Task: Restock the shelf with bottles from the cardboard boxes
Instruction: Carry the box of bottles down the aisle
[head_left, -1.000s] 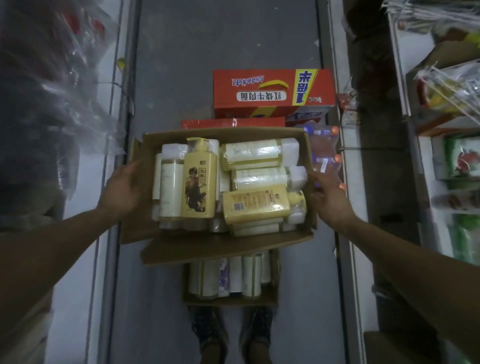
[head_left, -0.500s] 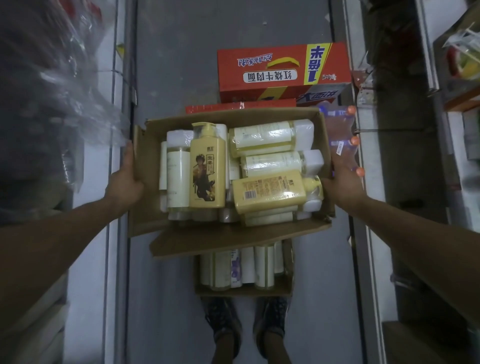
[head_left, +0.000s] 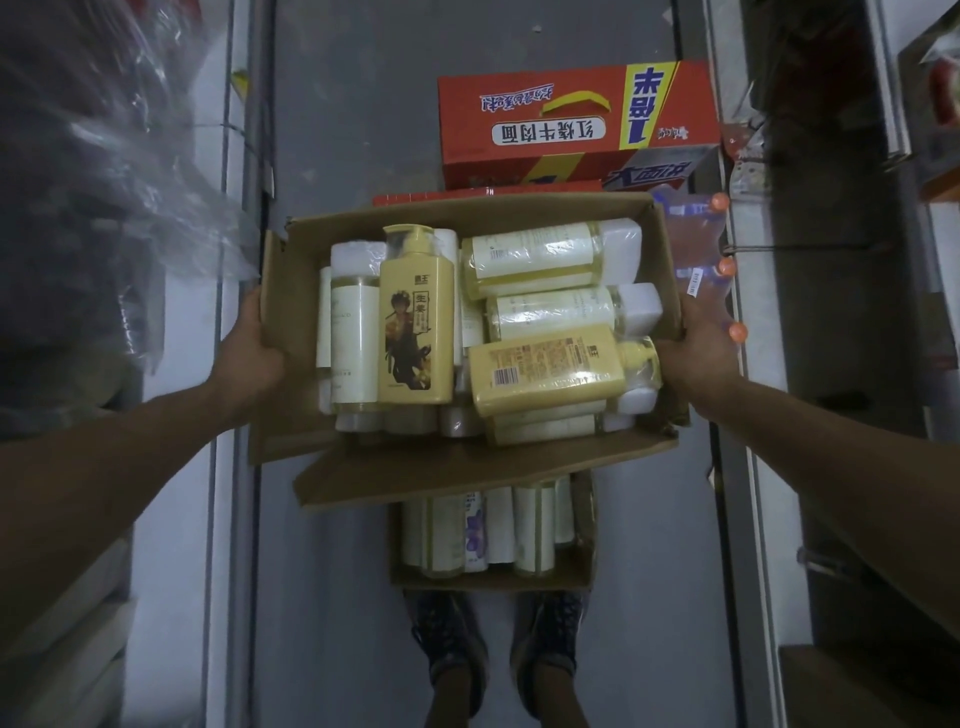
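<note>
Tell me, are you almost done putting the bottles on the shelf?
Not nearly. Nothing looks shelved yet: the cardboard box is packed with bottles. Right now the left hand and right hand grip its sides, holding it up. Left to do: empty it, then the second box by the feet, which also holds bottles.

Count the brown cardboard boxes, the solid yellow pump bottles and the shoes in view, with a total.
Brown cardboard boxes: 2, held box and floor box
Solid yellow pump bottles: 2, portrait bottle and barcode bottle
Shoes: 2, left shoe and right shoe
Total: 6
</note>
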